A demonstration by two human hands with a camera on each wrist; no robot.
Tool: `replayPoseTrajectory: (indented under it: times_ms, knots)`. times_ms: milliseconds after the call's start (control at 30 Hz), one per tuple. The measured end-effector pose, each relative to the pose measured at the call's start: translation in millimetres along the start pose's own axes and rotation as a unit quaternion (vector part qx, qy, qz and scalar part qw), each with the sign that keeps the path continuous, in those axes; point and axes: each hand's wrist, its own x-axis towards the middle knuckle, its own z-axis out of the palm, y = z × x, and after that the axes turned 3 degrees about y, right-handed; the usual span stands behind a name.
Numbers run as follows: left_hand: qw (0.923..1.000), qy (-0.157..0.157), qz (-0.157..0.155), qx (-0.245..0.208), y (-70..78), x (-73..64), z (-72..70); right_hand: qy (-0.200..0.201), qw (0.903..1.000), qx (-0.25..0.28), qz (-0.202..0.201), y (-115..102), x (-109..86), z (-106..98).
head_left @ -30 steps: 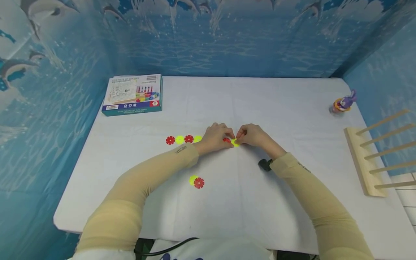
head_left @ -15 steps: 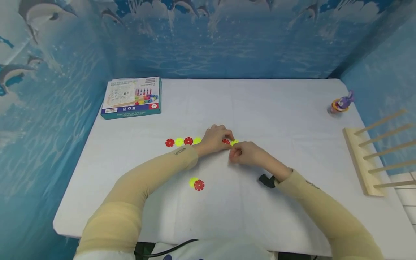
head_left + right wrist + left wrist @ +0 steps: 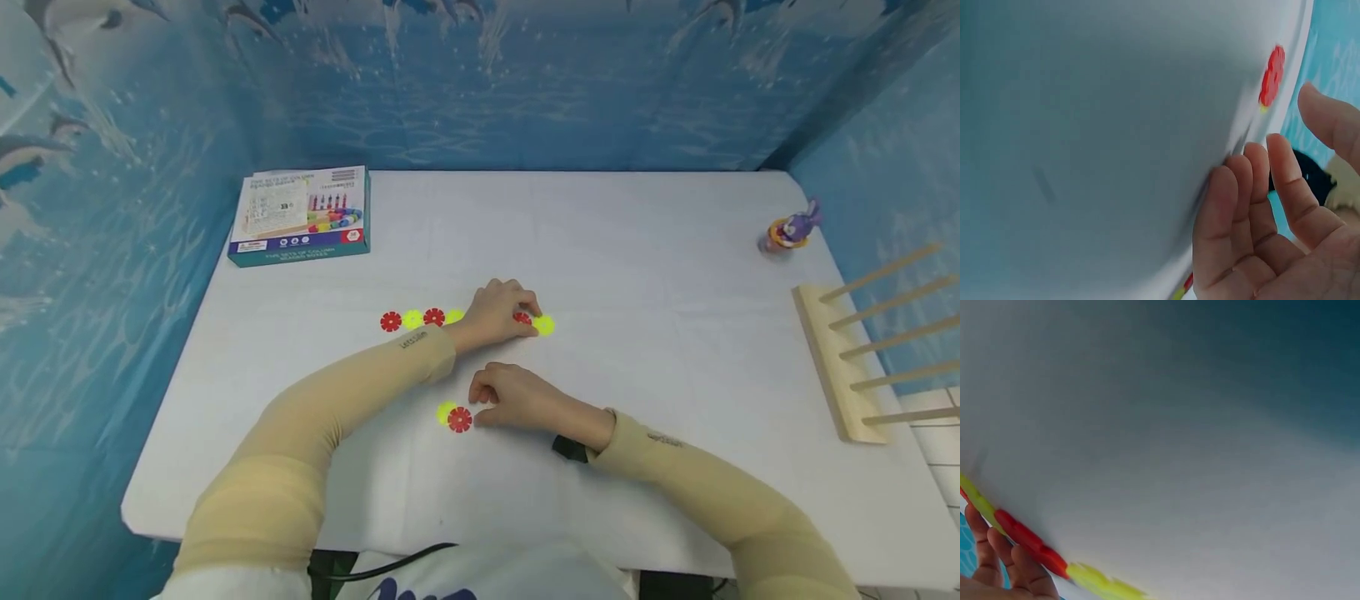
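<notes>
A row of red and yellow notched plastic discs [image 3: 433, 317], like interlocking snowflake pieces, lies across the middle of the table. My left hand [image 3: 497, 314] holds its right part, thumb and forefinger around a red disc [image 3: 522, 317]; a yellow disc [image 3: 544, 325] forms the right end. The left wrist view shows several fingertips against the edge of the red disc [image 3: 1029, 540]. Nearer me, a loose red disc [image 3: 460, 419] partly covers a yellow disc [image 3: 444, 412]. Just right of them my right hand [image 3: 517, 398] has thumb and fingers apart, with nothing between them.
A boxed toy set [image 3: 300, 217] lies at the back left of the white table. At the back right stands a small purple figurine [image 3: 793, 228]. A wooden rack with pegs [image 3: 840, 362] is on the right edge. Blue curtains surround the table.
My right hand has left the row's yellow end disc and moved toward me and left, to the loose discs. The left hand stays on the row.
</notes>
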Motion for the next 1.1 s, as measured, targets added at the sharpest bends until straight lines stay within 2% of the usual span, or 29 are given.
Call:
replayPoseTrajectory:
  times_ms: [300,500,767,967,1100]
  knots:
    - [1.0,0.002,0.0,-0.009,0.6,-0.5,-0.4,0.02,0.9992,-0.029,-0.021,-13.0,6.7,15.9]
    - [0.9999,0.0,0.002,-0.013,2.5,-1.7,-1.5,0.027,0.9982,-0.053,-0.011,-16.1,7.3,20.2]
    - [0.9999,-0.004,0.001,-0.016,2.8,-2.2,-1.8,0.015,0.9981,-0.06,0.001,-18.7,8.8,22.2]
    - [0.9998,-0.006,0.005,-0.018,1.7,-1.2,-0.8,0.002,0.999,-0.042,-0.015,-20.4,9.1,21.7]
    - [0.9998,-0.005,0.005,-0.017,1.5,-0.2,0.0,-0.014,0.9998,-0.012,-0.005,-17.4,7.7,19.9]
